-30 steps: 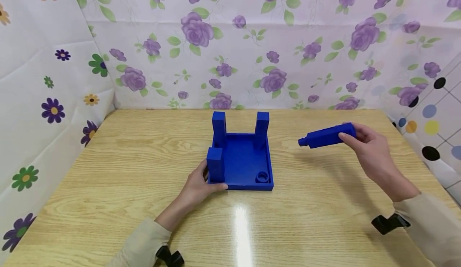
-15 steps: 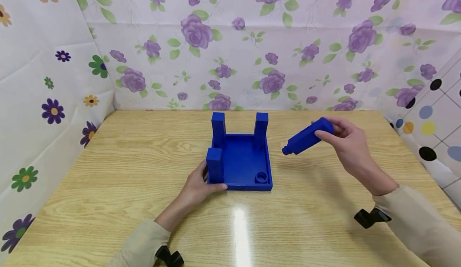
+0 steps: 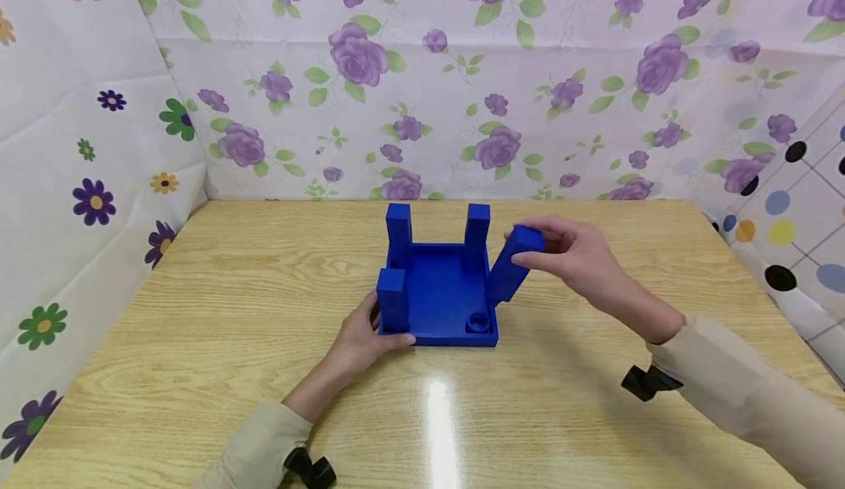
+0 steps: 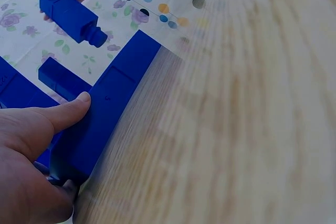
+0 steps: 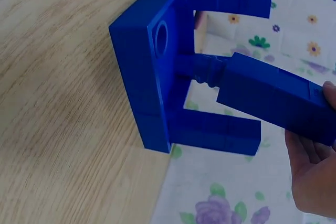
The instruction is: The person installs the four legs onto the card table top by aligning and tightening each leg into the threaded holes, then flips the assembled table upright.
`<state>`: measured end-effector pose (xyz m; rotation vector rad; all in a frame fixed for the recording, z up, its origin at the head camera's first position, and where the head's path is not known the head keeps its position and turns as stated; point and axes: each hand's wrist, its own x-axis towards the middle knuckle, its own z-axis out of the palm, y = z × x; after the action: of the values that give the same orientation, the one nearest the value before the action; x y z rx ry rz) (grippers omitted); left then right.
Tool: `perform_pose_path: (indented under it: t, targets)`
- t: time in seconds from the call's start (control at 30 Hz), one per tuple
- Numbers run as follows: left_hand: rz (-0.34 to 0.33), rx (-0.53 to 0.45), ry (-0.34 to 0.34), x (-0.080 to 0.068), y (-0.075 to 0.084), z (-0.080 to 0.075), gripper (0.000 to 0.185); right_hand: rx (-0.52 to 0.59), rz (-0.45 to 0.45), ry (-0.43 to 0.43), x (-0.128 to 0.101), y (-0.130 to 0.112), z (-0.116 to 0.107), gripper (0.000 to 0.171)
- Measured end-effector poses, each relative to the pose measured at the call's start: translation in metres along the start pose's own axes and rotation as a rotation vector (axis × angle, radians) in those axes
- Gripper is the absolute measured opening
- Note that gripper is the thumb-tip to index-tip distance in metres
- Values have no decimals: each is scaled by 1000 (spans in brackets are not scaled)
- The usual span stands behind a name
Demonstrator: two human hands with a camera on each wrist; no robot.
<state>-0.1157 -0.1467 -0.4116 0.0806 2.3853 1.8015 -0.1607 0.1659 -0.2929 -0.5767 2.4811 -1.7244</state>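
The loose blue plastic square post with a round peg at its end has been carried in from the right side of the desk and is now held tilted by the curled fingers of the right hand, peg down, just above the empty round socket at the near right corner of the blue square plastic base, so insertion seems close. The base, at the middle of the wooden desk, is kept steady by the left hand, whose thumb is pressed flat along the near wall beside the near left post. The desk edges are well apart on every side; only the far right post stands near.
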Motion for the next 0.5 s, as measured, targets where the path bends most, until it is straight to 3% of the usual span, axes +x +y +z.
perform_pose_path:
  t: [0.5]
  targets:
    - [28,-47,-3,1,-3,0,97,-104,4,-168,5,2,29,46]
